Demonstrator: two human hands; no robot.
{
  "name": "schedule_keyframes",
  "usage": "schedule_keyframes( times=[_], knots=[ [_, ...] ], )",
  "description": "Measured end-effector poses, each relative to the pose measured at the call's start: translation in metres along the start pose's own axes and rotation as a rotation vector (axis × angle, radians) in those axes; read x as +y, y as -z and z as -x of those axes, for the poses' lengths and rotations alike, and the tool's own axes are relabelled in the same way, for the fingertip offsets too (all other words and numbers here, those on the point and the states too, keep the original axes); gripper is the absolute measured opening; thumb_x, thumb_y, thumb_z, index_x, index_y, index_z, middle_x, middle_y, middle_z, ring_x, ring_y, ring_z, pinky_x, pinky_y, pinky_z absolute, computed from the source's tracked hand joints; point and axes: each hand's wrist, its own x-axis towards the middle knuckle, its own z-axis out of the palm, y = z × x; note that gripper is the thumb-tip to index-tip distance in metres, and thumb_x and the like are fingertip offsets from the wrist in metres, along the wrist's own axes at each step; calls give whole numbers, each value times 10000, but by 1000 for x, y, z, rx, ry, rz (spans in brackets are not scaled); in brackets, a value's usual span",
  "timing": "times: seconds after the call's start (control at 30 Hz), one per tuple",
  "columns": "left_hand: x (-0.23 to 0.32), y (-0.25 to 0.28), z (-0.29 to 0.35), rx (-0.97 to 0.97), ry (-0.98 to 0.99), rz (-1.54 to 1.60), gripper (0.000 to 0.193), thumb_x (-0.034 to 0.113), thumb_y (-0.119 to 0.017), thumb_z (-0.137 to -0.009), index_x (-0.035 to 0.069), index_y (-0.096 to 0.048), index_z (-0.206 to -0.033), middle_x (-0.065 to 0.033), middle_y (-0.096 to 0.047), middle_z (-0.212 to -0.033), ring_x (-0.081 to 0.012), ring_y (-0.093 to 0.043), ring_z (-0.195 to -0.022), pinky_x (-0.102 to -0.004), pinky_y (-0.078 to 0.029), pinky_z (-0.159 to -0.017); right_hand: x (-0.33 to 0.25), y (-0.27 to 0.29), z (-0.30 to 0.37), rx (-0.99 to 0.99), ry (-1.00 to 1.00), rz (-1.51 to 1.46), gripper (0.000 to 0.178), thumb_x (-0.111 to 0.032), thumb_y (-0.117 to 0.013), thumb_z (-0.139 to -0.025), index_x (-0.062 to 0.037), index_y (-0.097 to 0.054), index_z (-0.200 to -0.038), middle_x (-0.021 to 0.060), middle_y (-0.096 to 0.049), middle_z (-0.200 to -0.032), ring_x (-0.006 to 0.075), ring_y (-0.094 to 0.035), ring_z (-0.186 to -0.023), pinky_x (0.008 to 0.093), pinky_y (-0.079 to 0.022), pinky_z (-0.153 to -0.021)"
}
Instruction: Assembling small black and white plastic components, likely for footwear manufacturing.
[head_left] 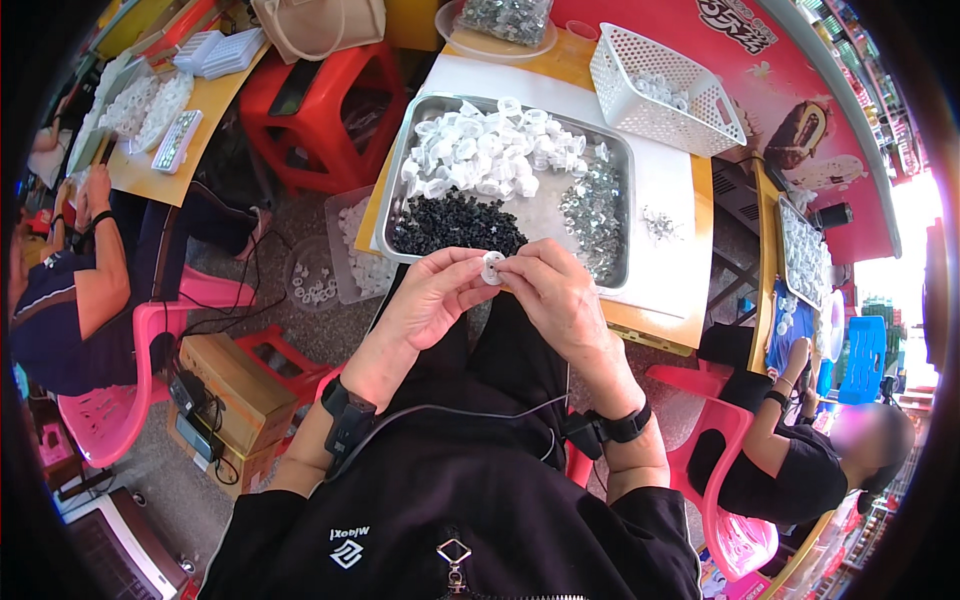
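Just past the near edge of a metal tray (545, 222), my left hand (432, 296) and my right hand (560, 305) meet. Between their fingertips is a small round white plastic piece (492, 267), with a dark spot in it. Both hands pinch this piece; the fingers partly cover it. In the tray, white translucent plastic pieces (480, 150) are heaped at the back. Small black parts (455, 222) lie in a pile at the near left, and small shiny silvery parts (592, 222) are spread along the right side.
A white perforated basket (705, 118) stands beyond the tray's right corner. Some tiny loose parts (660, 224) lie on the white board. Left are a red stool (310, 125) and a bin of white pieces (362, 255). Co-workers sit at the left (75, 300) and right (775, 455).
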Motion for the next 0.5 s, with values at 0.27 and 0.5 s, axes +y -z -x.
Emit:
schedule_keyframes(
  times=[0.27,0.5],
  knots=[
    [0,2,-1,-8,10,-23,137,63,-628,-903,17,-656,-1029,-89,-682,-974,-164,-676,-895,-312,-589,-817,0,1,1,1,34,14,154,-21,-708,-757,-56,-672,-903,69,-594,-836,263,-602,-733,365,-478,-637],
    [-4,6,-1,3,-11,33,163,100,-615,-921,13,-640,-1056,-90,-679,-1000,-167,-673,-913,-307,-576,-824,-7,3,1,-65,106,122,166,-59,-706,-772,-49,-669,-933,60,-591,-852,237,-580,-730,345,-454,-675]
  ],
)
